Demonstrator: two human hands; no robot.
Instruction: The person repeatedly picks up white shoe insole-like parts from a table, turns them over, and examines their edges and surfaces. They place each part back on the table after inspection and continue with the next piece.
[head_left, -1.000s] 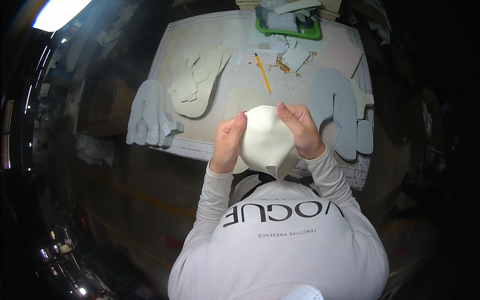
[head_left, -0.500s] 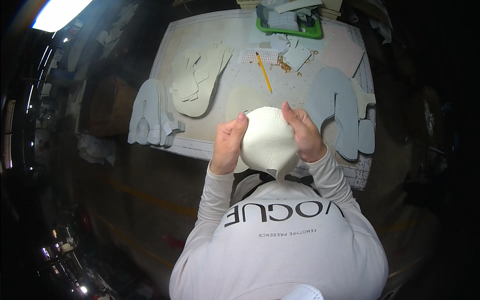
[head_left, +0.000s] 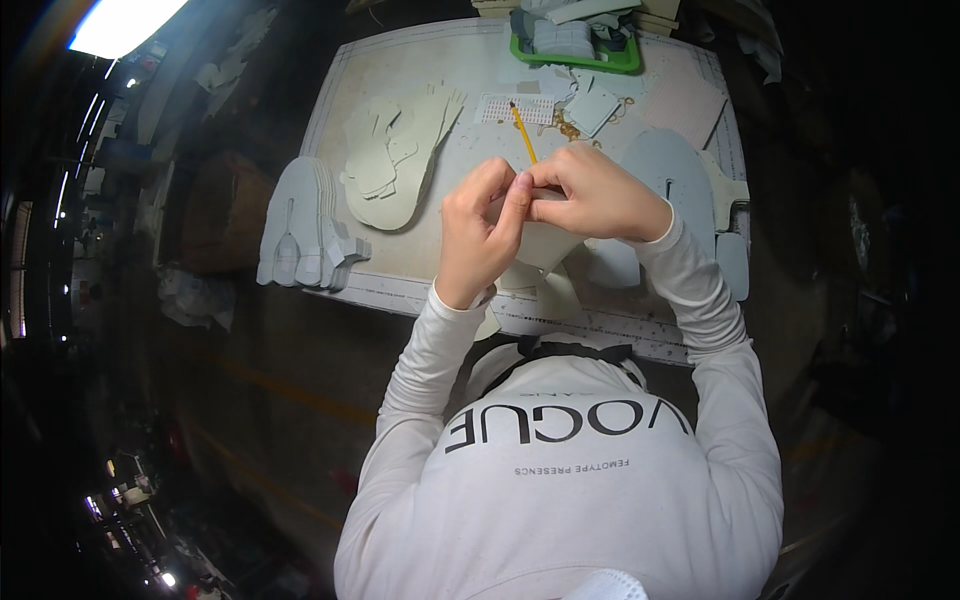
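A cream sheet piece, like leather (head_left: 548, 243), hangs folded between my two hands over the near part of the table. My left hand (head_left: 482, 232) is closed, its thumb and fingers pinching the upper edge of the piece. Right against it, my right hand (head_left: 598, 194) also pinches that edge, palm turned down and knuckles up. The fingertips of both hands meet, and they hide the pinched edge. Lower down, the cream piece flares out toward my body. Behind the hands lies a yellow pencil (head_left: 524, 133), its lower end covered by the right hand.
Cut cream pieces (head_left: 380, 205) and a stack of grey-blue pieces (head_left: 288, 225) lie on the left of the table (head_left: 335, 130). More grey-blue pieces (head_left: 660, 150) lie on the right. At the back stand a green tray (head_left: 575, 63), a pink sheet (head_left: 685, 100) and brown bands (head_left: 566, 127).
Both hands have moved together and slightly away from my body. The cream piece, earlier spread rounded between them, is now folded and pinched along its top edge.
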